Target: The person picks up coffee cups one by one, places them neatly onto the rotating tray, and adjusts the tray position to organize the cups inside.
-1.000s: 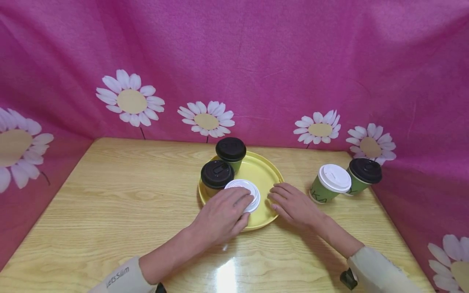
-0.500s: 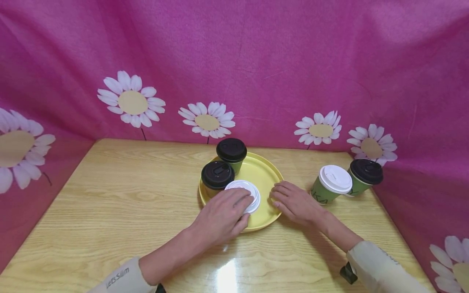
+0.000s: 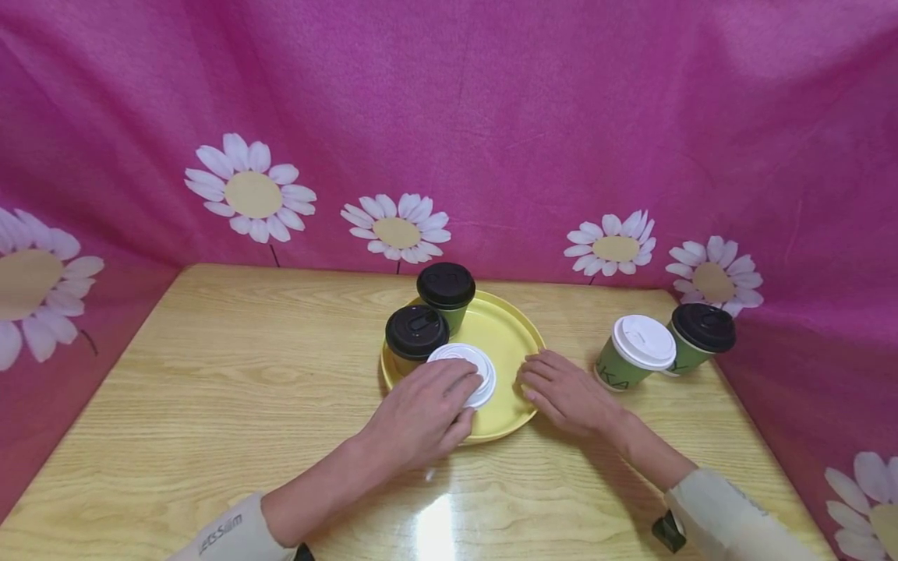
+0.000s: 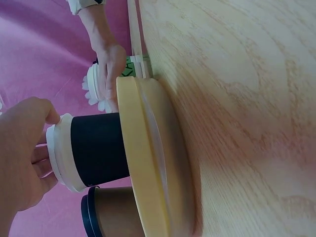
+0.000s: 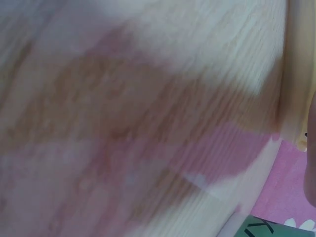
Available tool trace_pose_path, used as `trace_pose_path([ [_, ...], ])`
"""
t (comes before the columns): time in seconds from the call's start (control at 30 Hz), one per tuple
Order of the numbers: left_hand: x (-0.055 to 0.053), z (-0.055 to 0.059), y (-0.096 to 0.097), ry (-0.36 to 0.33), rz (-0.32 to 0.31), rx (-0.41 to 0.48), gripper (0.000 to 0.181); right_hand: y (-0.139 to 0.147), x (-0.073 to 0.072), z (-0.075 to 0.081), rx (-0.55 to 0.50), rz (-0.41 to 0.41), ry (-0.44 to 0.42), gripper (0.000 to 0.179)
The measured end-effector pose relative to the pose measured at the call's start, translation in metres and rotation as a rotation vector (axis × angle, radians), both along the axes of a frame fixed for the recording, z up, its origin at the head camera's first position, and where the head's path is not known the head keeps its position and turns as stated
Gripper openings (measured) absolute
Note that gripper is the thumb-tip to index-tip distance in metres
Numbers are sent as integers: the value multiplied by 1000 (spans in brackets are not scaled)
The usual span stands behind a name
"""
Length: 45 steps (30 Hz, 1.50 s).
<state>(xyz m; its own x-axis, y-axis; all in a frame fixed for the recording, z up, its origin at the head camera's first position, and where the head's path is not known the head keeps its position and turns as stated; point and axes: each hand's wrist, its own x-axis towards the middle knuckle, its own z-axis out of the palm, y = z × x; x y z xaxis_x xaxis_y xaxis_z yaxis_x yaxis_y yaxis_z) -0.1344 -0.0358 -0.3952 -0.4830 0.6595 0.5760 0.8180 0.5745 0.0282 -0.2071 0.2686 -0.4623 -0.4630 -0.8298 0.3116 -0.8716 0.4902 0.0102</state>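
Around the middle of the head view, we see a brown cup (image 3: 414, 336) at the left of the yellow tray (image 3: 508, 335). Below it, the left hand (image 3: 421, 409) is clamped from above on the black cup (image 4: 98, 150) by its white lid (image 3: 459, 352); we judge that this hold keeps the fingers clear of the neighbours. That cup stands upright within the rim. Slightly above centre is the rear green cup (image 3: 447, 290). Centre right, the right hand (image 3: 564, 391) lies over the rim, probably steadying it; whether it pinches, we cannot tell. Farther right, well off the tray, stand the white-lidded green cup (image 3: 634, 354) and black-lidded green cup (image 3: 701, 335), close together. Compared with half a second ago, we notice the clamped cup sits marginally farther left; otherwise the layout matches.
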Motion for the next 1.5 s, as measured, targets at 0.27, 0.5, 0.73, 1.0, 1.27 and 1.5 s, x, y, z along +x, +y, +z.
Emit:
trace_pose_path([
  [0.27, -2, -2, -5, 2, -7, 33, 34, 0, 10, -1, 12, 1, 18, 49],
  [0.5, -3, -1, -9, -11, -11, 37, 36, 0, 18, -4, -10, 23, 14, 49],
  [0.73, -6, -1, -12, -18, -9, 33, 36, -1, 24, -5, -1, 11, -14, 47],
  [1.0, -6, 1, -16, -15, -5, 18, 35, -3, 30, -3, 24, 2, -24, 35],
  [1.27, -8, 2, -19, -29, -3, 39, 31, -13, 42, -4, -20, -51, -36, 42],
  [1.5, -11, 3, -22, -38, 17, 21, 27, -23, 53, -3, -33, -104, -17, 41],
])
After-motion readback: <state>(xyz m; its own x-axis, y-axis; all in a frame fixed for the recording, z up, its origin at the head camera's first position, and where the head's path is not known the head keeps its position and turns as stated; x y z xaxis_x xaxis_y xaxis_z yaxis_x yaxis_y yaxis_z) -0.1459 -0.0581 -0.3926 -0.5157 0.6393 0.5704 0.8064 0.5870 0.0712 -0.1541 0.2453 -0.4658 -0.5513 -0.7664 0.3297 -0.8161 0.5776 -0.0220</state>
